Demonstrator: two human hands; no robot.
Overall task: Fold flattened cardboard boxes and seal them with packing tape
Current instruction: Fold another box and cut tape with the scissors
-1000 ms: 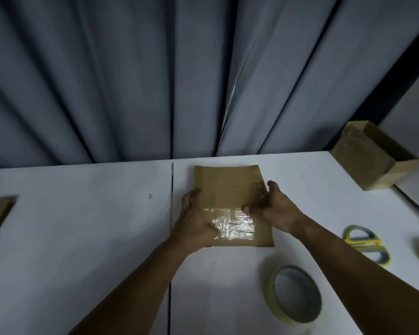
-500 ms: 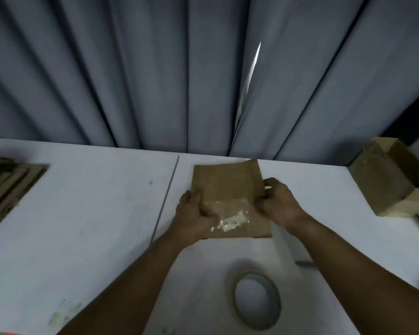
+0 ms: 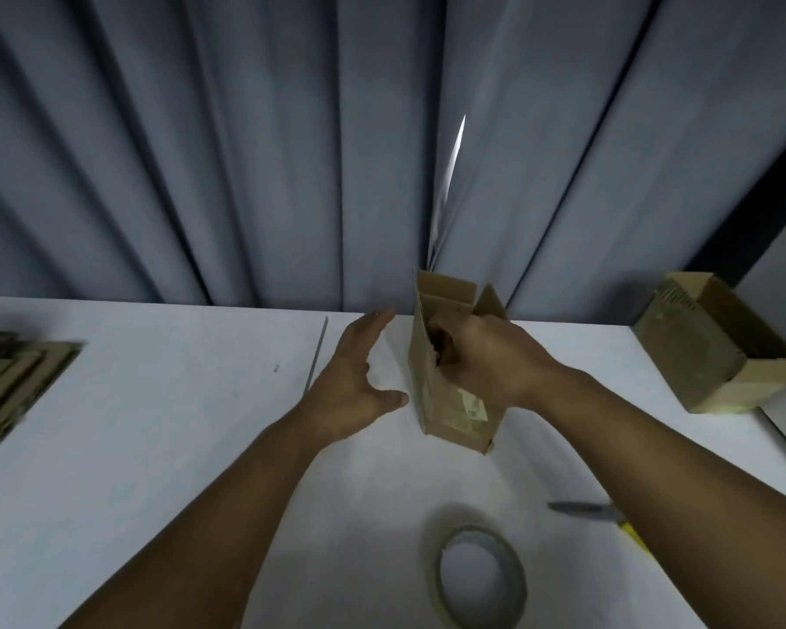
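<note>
Nearest on the white counter (image 3: 155, 447) lies the tape roll (image 3: 482, 578), flat and within easy reach of either hand. Just to its right is a blurred blade (image 3: 581, 509) with a yellow handle, mostly hidden under the right forearm. Further out, the right hand (image 3: 486, 360) grips the small cardboard box (image 3: 445, 424), fingers curled over its near wall into the opening. The box stands on end, slightly tilted, top flaps up and loose, with a shiny patch low on its near face, probably tape. The left hand (image 3: 355, 383) is wide and holds nothing, its thumb just beside the box's left edge, seemingly ready to steady it. A stack of flat cardboard (image 3: 14, 383) waits far left, and another box (image 3: 708, 347) lies on its side far right. A grey curtain (image 3: 246, 152) hangs behind.
</note>
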